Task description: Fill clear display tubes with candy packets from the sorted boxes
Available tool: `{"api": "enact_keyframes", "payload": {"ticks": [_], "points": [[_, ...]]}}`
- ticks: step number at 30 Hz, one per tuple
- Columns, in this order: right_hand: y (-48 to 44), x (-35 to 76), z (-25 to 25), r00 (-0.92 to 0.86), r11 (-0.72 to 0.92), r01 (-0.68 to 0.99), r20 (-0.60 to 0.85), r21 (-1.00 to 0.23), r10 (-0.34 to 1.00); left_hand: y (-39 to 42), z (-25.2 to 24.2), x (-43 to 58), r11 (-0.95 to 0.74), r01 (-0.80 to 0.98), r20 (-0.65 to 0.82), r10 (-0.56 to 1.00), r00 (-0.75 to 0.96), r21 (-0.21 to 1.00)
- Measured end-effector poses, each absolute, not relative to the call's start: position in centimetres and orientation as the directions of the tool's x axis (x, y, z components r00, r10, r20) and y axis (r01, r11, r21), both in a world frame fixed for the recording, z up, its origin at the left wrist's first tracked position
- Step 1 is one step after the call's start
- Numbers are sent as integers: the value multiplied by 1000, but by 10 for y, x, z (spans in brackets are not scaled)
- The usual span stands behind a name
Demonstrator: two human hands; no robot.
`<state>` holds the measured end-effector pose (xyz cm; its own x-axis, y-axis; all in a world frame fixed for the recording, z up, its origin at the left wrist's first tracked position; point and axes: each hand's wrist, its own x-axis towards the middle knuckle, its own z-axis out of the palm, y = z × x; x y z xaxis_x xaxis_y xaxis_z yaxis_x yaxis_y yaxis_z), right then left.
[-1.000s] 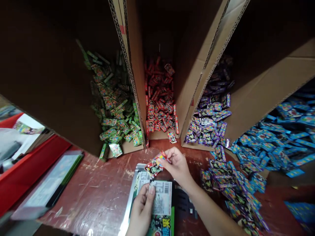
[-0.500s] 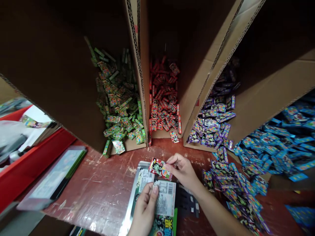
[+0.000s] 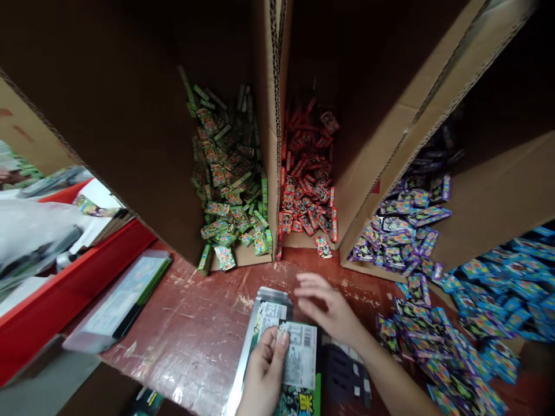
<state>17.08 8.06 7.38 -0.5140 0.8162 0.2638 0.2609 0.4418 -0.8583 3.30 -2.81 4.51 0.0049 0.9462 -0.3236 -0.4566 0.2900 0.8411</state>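
Note:
My left hand [image 3: 265, 370] has its thumb pressed onto a green printed packet [image 3: 303, 361] that shows a white label with a barcode. Under it lies a silver-edged pouch [image 3: 247, 370] on the table. Just right of the pouch's top, my right hand [image 3: 332, 312] is open, fingers apart, nothing between them. In front of the hands, a single red candy packet [image 3: 323, 247] lies at the mouth of the middle box. The spot where the red packet from the right hand went is hidden.
Cardboard boxes hold green packets [image 3: 229, 225], red packets [image 3: 307, 202] and purple packets [image 3: 394, 242]. Blue packets [image 3: 511, 289] and more purple ones spill across the right side. A red bin [image 3: 87, 268] and a clear pouch [image 3: 125, 306] sit at left; a dark slotted piece [image 3: 342, 372] lies at right.
The red candy packet has left my right hand and is out of sight. My right fingers have opened. The camera view has shifted left, while the left hand keeps its grip.

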Motion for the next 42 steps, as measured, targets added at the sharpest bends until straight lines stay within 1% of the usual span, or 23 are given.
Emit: {"api": "enact_keyframes", "payload": {"ticks": [2,3,4,5,7,9,11,14,16,17,18,20,21,22,23,26,29,31,34,36,39,42], "points": [[105,133,72,-425,528,342,373,-777,825,-27,36,32,287,-483,-338,941,-20,827],[119,111,71,-475,574,379,380,-725,794,-26,33,32,283,-502,-343,939,-27,817],[132,87,69,-566,615,412,340,-672,751,-25,30,32,279,-523,-346,938,-31,805],[146,63,67,-606,633,453,303,-628,735,-24,27,32,275,-542,-349,937,-36,794],[169,21,64,-588,615,499,282,-610,758,-22,25,30,272,-563,-358,933,-46,781],[185,-5,62,-553,591,513,287,-623,782,-21,24,27,273,-567,-372,926,-64,777],[191,-10,63,-554,591,493,294,-639,779,-21,23,22,275,-568,-394,914,-96,776],[180,19,69,-589,619,415,322,-667,741,-21,19,16,255,-602,-417,898,-143,757],[166,56,72,-587,623,366,348,-691,731,-21,18,13,248,-627,-422,896,-141,738],[157,78,73,-562,593,346,345,-727,752,-20,18,12,254,-631,-421,898,-128,733],[149,99,73,-520,516,310,313,-798,795,-19,19,12,265,-626,-420,901,-110,733],[131,138,72,-401,292,181,200,-939,894,-16,23,14,292,-588,-407,911,-70,755],[122,154,72,-339,193,95,151,-977,929,-14,26,16,305,-557,-397,917,-47,773],[114,166,71,-278,132,16,123,-991,953,-11,29,20,321,-518,-385,923,-18,793],[107,175,70,-223,115,-33,120,-993,967,-9,33,24,338,-476,-376,926,17,812],[91,189,66,-137,86,-103,99,-991,986,-5,45,39,369,-364,-351,929,118,855],[80,197,61,-126,38,-106,52,-994,991,-6,54,49,341,-305,-313,940,137,889],[74,205,60,-165,63,-33,68,-997,984,-9,58,50,327,-294,-307,945,112,898],[68,221,62,-343,172,141,115,-975,932,-14,59,50,343,-301,-332,939,89,890],[65,227,65,-448,248,198,137,-948,883,-17,60,50,347,-305,-338,937,86,887],[60,224,66,-476,295,194,173,-936,862,-18,59,51,332,-309,-322,943,86,891],[52,214,61,-462,271,114,190,-956,866,-19,60,49,312,-282,-306,950,68,907]]}}
